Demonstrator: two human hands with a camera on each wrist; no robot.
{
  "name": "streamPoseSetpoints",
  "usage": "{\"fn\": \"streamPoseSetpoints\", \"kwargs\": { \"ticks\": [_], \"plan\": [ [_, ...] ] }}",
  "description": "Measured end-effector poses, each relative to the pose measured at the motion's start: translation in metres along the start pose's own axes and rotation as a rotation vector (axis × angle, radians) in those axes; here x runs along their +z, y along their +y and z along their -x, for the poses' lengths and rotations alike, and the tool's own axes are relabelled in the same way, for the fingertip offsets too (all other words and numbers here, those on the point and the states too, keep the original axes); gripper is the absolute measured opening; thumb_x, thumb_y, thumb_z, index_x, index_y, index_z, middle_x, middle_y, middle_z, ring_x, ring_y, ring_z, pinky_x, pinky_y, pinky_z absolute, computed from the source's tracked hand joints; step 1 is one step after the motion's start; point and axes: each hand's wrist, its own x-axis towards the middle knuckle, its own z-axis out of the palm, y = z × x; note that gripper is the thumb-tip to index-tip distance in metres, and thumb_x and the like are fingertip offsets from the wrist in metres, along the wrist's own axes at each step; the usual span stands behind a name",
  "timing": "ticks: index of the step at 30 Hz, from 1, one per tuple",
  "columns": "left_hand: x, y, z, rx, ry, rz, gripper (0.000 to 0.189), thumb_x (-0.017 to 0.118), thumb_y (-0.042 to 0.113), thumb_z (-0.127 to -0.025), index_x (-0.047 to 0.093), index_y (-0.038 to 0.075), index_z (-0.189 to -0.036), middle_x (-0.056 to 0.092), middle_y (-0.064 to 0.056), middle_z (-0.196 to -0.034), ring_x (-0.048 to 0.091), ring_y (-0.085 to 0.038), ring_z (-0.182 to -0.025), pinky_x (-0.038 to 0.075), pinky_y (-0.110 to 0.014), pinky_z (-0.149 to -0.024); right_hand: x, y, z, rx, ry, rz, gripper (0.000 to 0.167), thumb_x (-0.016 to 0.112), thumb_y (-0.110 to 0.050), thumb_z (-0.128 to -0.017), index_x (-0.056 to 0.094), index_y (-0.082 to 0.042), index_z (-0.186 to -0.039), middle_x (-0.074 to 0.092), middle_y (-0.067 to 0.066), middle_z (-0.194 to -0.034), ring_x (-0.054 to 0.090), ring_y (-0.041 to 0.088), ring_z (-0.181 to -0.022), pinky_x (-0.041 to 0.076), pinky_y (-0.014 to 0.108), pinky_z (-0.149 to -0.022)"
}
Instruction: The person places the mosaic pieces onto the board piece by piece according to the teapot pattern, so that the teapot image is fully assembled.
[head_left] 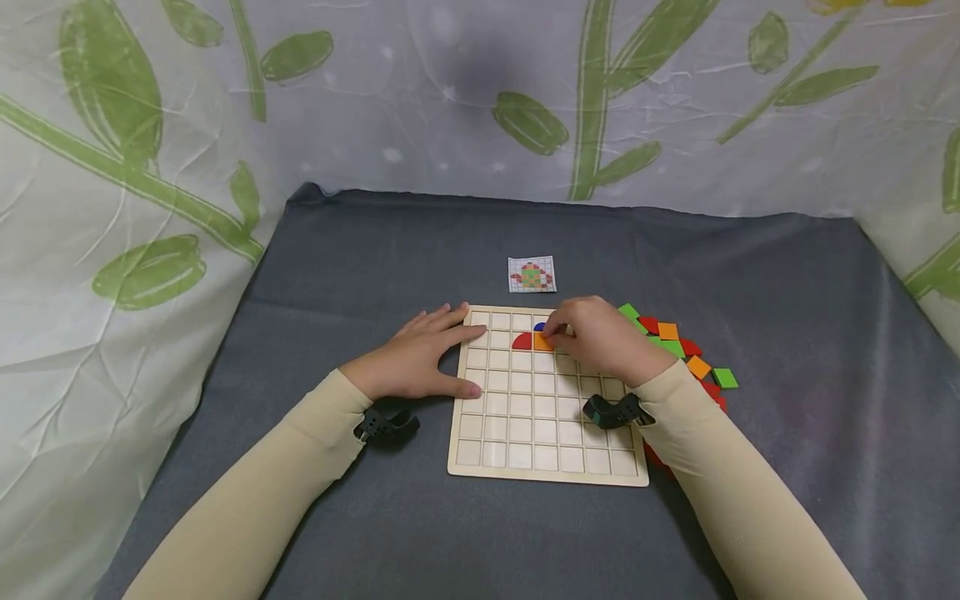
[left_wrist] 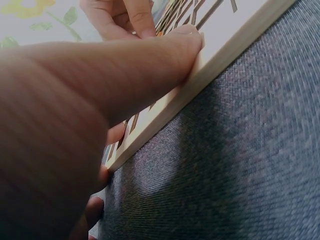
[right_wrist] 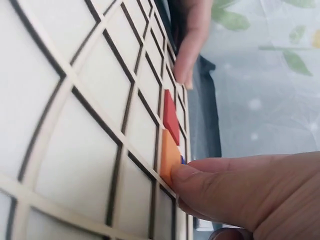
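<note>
A light wooden grid board (head_left: 506, 430) lies on the dark cloth. My left hand (head_left: 412, 354) rests spread along its left edge, thumb (left_wrist: 170, 47) on the rim and fingers farther up. At the upper cells, my right hand (head_left: 607, 337) pinches an orange square tile (right_wrist: 169, 155) between thumb and fingers. Left of that tile, a red quarter-round tile (head_left: 522, 341) sits in a cell. Just above it shows part of a blue rounded tile (head_left: 539, 327), partly covered by the right fingers. Whether the orange tile lies fully flat I cannot tell.
Beyond the board lies a small printed card (head_left: 532, 274) with a coloured grid picture. Loose green, red and orange tiles (head_left: 699, 367) are heaped right of the board, partly behind the right forearm. A leaf-patterned curtain (head_left: 420, 125) hangs behind the cloth-covered table (head_left: 360, 250).
</note>
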Motion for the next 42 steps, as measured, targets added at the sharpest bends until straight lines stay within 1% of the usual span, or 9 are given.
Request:
{"fn": "streamPoseSetpoints", "kwargs": {
  "ticks": [6, 11, 20, 23, 29, 33, 35, 39, 42],
  "plan": [
    [0.001, -0.001, 0.0, 0.001, 0.006, 0.01, 0.096, 0.078, 0.061, -0.088, 0.036, 0.023, -0.166, 0.008, -0.006, -0.177, 0.003, -0.033, -0.164, 0.001, -0.055, -0.131, -0.009, 0.004, 0.009, 0.021, -0.002, 0.003, 0.01, 0.078, -0.004, -0.093, 0.083, -0.008, -0.1, 0.077, 0.004, -0.099, 0.069, 0.022, -0.09, 0.06, 0.041, -0.083],
    [0.003, -0.002, -0.001, 0.002, 0.007, 0.01, 0.096, 0.078, 0.061, -0.088, 0.036, 0.023, -0.166, 0.009, -0.007, -0.177, 0.003, -0.034, -0.163, 0.001, -0.055, -0.131, -0.018, 0.019, 0.021, 0.04, -0.006, -0.004, 0.011, 0.074, -0.003, -0.095, 0.081, -0.007, -0.102, 0.076, 0.004, -0.097, 0.068, 0.019, -0.088, 0.058, 0.041, -0.08],
    [0.004, -0.001, -0.003, 0.005, 0.007, -0.005, 0.096, 0.078, 0.062, -0.088, 0.037, 0.023, -0.165, 0.01, -0.008, -0.177, 0.004, -0.034, -0.163, 0.002, -0.055, -0.131, -0.047, 0.042, 0.056, 0.211, -0.023, -0.016, 0.017, 0.071, -0.009, -0.101, 0.078, -0.005, -0.115, 0.076, 0.011, -0.11, 0.066, 0.022, -0.089, 0.057, 0.038, -0.072],
    [0.003, -0.001, -0.004, 0.004, 0.007, -0.007, 0.096, 0.078, 0.062, -0.088, 0.037, 0.024, -0.165, 0.01, -0.007, -0.177, 0.004, -0.034, -0.163, 0.002, -0.054, -0.131, -0.053, 0.05, 0.067, 0.254, -0.036, -0.016, 0.019, 0.07, -0.01, -0.102, 0.077, -0.003, -0.118, 0.075, 0.012, -0.11, 0.064, 0.021, -0.083, 0.055, 0.036, -0.069],
    [0.002, -0.001, -0.002, 0.005, 0.019, -0.01, 0.096, 0.079, 0.062, -0.087, 0.037, 0.023, -0.165, 0.011, -0.007, -0.177, 0.005, -0.033, -0.163, 0.002, -0.054, -0.131, -0.058, 0.066, 0.084, 0.322, -0.077, -0.005, 0.021, 0.071, -0.012, -0.1, 0.075, -0.001, -0.119, 0.074, 0.016, -0.11, 0.064, 0.021, -0.082, 0.056, 0.037, -0.067],
    [0.002, -0.001, -0.002, 0.007, 0.021, -0.009, 0.096, 0.079, 0.062, -0.087, 0.037, 0.024, -0.165, 0.011, -0.007, -0.177, 0.005, -0.034, -0.163, 0.003, -0.054, -0.131, -0.061, 0.076, 0.093, 0.318, -0.09, 0.025, 0.021, 0.074, -0.012, -0.098, 0.076, -0.001, -0.115, 0.075, 0.014, -0.107, 0.067, 0.024, -0.088, 0.059, 0.045, -0.074],
    [0.002, -0.001, -0.002, 0.008, 0.02, -0.006, 0.097, 0.078, 0.063, -0.087, 0.037, 0.024, -0.165, 0.01, -0.007, -0.177, 0.005, -0.034, -0.163, 0.002, -0.054, -0.131, -0.062, 0.081, 0.097, 0.317, -0.096, 0.041, 0.02, 0.075, -0.012, -0.097, 0.077, 0.0, -0.113, 0.075, 0.013, -0.104, 0.067, 0.024, -0.087, 0.059, 0.046, -0.074],
    [0.002, -0.002, -0.002, 0.004, 0.02, -0.007, 0.097, 0.078, 0.063, -0.087, 0.037, 0.024, -0.165, 0.01, -0.007, -0.177, 0.004, -0.033, -0.163, 0.002, -0.054, -0.131, -0.061, 0.088, 0.1, 0.333, -0.077, 0.056, 0.02, 0.076, -0.012, -0.096, 0.077, 0.0, -0.111, 0.074, 0.015, -0.102, 0.065, 0.025, -0.085, 0.056, 0.041, -0.069],
    [0.002, -0.002, -0.002, 0.002, 0.022, -0.012, 0.096, 0.078, 0.063, -0.087, 0.037, 0.024, -0.165, 0.011, -0.007, -0.177, 0.005, -0.033, -0.164, 0.002, -0.054, -0.131, -0.057, 0.09, 0.099, 0.349, -0.03, 0.047, 0.02, 0.075, -0.014, -0.098, 0.077, 0.0, -0.113, 0.073, 0.017, -0.105, 0.063, 0.024, -0.082, 0.053, 0.037, -0.066]
  ]
}}
